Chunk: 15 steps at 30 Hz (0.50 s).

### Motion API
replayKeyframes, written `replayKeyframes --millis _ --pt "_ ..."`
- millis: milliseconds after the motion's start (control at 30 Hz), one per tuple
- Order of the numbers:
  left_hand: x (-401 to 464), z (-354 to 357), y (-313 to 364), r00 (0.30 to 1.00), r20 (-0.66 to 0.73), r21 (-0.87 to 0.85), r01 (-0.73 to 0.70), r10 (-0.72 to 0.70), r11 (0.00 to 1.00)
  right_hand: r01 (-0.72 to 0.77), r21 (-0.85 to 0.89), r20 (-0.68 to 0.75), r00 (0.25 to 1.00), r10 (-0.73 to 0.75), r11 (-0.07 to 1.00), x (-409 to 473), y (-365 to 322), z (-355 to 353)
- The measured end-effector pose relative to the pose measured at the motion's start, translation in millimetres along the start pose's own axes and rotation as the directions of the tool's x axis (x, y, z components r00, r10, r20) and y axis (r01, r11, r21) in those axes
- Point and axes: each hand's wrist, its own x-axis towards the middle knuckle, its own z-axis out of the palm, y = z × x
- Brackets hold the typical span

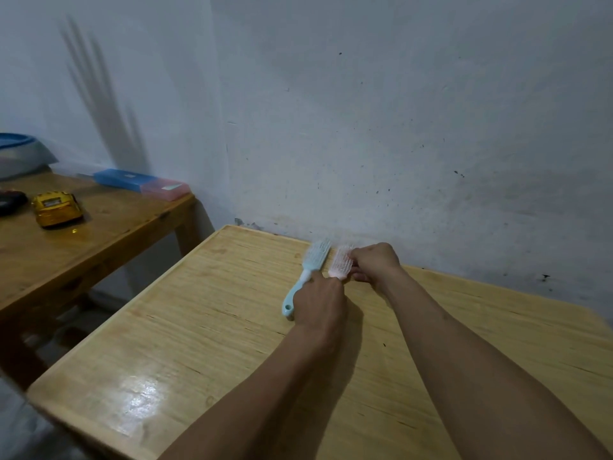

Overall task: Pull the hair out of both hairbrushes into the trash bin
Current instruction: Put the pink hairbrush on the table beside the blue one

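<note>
1. Two brushes lie side by side at the far edge of the light wood table, close to the wall
2. The blue brush rests bristles up, its head toward the wall and its handle pointing back toward the person; the handle end has a hole
3. The pink brush sits just right of the blue one, heads nearly touching; only its bristled head shows, the handle is hidden under the hands
4. The left hand is curled closed over the spot where the pink brush's handle would be, its knuckles just beside the blue handle; whether it grips the pink handle or only presses down, I cannot tell
5. The right hand is bunched at the right side of the pink head, fingertips pinched in against the bristles; what they pinch is too small to make out
6. No bin is visible
7. A second, darker table stands to the left, carrying a yellow toy car, a blue box and a pink box at its far edge, and a basin at the left edge of view
</note>
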Motion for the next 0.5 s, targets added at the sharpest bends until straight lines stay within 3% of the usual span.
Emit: replayKeyframes --millis 500 --pt "6 0 1 0.999 -0.001 0.024 -0.039 0.039 0.999 -0.011 0.011 -0.034 0.999 0.011 1.0 8 0 2"
